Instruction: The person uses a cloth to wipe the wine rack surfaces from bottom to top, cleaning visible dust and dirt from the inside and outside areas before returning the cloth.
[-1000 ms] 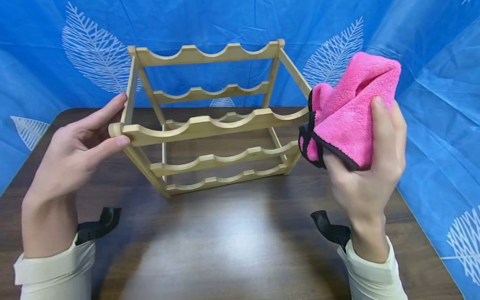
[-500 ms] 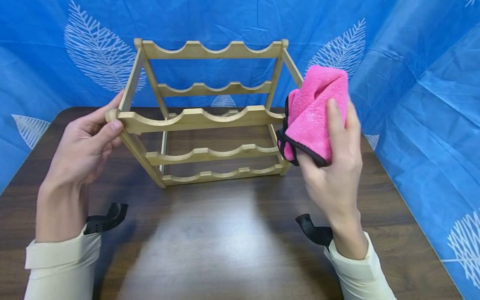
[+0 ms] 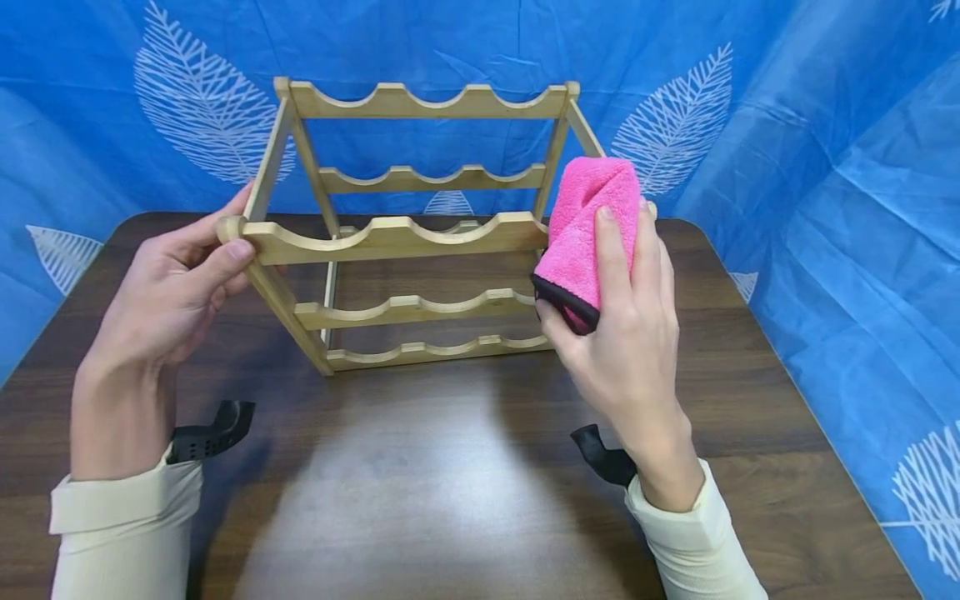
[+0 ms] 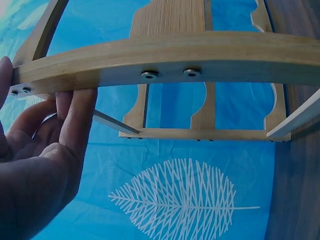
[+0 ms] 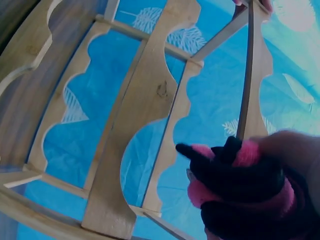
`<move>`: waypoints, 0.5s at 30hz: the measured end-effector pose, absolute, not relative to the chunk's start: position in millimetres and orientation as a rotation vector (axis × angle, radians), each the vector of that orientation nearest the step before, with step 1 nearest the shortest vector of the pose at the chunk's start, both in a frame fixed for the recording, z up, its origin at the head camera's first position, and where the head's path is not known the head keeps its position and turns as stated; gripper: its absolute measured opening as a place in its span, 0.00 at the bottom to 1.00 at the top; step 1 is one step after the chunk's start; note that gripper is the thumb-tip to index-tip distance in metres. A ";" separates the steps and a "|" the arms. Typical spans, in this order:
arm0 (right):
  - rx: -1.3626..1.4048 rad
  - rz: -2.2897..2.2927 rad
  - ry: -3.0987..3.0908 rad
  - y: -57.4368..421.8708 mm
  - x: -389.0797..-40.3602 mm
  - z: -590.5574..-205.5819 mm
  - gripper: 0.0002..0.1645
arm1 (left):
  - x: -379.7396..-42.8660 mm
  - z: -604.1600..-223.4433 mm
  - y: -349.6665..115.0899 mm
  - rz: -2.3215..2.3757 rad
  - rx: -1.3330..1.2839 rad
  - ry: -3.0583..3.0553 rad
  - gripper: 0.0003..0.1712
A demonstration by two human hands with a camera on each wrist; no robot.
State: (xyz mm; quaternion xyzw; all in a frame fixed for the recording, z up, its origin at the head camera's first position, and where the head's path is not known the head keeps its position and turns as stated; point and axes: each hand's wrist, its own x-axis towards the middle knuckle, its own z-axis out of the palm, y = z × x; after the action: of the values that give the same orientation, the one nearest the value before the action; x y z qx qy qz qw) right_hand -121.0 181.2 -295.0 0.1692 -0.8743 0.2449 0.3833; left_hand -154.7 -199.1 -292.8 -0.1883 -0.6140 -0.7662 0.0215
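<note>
A light wooden wine rack (image 3: 405,242) with scalloped rails stands on the brown table. My left hand (image 3: 153,304) pinches its upper front left corner, thumb on the outer end. In the left wrist view the left fingers (image 4: 75,125) reach up behind a bolted post of the rack (image 4: 200,55). A pink plush cloth (image 3: 588,225) with black edging is bunched in my right hand (image 3: 630,358), pressed around the upper front right corner and hiding it. From the right wrist, the folded cloth (image 5: 240,175) wraps the end of the top front rail (image 5: 255,95).
A dark wood table (image 3: 420,492) lies under the rack and reaches towards me. Blue fabric (image 3: 465,50) with white leaf prints hangs behind and on the right. Black curved mounts (image 3: 213,433) sit at both wrists, beside the cream sleeves (image 3: 123,533).
My right hand has moved left with the cloth, from beside the rack onto its front right corner. The rack shifted slightly away from me, and my left thumb moved further onto its corner.
</note>
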 end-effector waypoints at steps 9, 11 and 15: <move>0.503 0.629 -2.228 174.1 -119.5 -295.0 0.52 | -152.7 -287.7 -196.9 -2.274 -0.556 -2.041 0.29; 0.503 0.680 -2.209 171.2 -120.2 -294.9 0.52 | -152.8 -287.7 -197.3 -2.273 -0.544 -2.043 0.29; 0.493 0.776 -2.167 164.8 -121.4 -295.1 0.52 | -153.4 -288.2 -198.2 -2.245 -0.519 -2.071 0.29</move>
State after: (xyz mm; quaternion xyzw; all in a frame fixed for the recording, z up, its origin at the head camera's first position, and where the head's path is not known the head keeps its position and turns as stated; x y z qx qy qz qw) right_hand -121.4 164.8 -295.1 0.1934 -0.8500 0.3044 0.3839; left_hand -153.4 -198.2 -288.2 -0.1674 -0.6683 -0.7245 0.0216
